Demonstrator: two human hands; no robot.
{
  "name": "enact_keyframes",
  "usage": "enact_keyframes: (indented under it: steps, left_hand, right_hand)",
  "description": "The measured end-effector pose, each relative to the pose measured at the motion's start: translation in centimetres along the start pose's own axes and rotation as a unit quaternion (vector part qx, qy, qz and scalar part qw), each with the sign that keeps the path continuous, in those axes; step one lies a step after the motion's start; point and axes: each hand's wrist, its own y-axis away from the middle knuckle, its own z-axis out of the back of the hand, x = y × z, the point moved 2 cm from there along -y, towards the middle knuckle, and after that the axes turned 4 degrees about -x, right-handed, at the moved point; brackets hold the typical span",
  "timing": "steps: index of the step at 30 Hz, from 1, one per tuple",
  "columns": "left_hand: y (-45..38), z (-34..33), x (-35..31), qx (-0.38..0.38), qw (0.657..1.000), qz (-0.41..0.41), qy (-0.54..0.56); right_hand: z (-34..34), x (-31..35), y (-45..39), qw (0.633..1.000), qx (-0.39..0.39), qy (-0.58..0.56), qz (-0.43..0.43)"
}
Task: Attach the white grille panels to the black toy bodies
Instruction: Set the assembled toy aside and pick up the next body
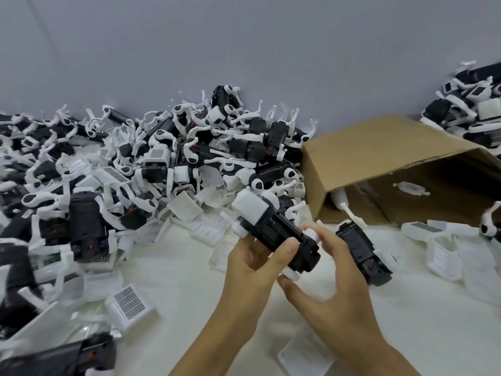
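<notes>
A black toy body [282,232] with a white panel [250,206] on its far end is held above the table at centre. My left hand [257,263] grips the body from below, thumb on top. My right hand [325,270] holds its near end, fingers curled around the white round parts there. A second black toy body [363,253] lies on the table just right of my hands. A loose white grille panel [130,303] lies at lower left.
A big heap of black-and-white toy parts [162,164] fills the left and back against the grey wall. An open cardboard box [393,169] lies on its side at right, with more white panels [444,251] in front of it and another pile [471,109] behind.
</notes>
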Motion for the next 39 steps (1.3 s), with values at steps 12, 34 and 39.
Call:
enact_keyframes:
  steps: [12, 34, 39]
  left_hand:
    - [0.0, 1.2, -0.4, 0.060, 0.729, -0.436, -0.525]
    - [0.1, 0.9, 0.1, -0.039, 0.721, -0.472, -0.505]
    - [-0.2, 1.6, -0.2, -0.064, 0.789, -0.469, -0.393]
  right_hand:
    - [-0.3, 1.1, 0.7, 0.996, -0.033, -0.075, -0.018]
    - [0.2, 0.3, -0.5, 0.973, -0.068, -0.149, -0.166]
    - [0.4, 0.3, -0.7, 0.947, -0.077, -0.248, -0.189]
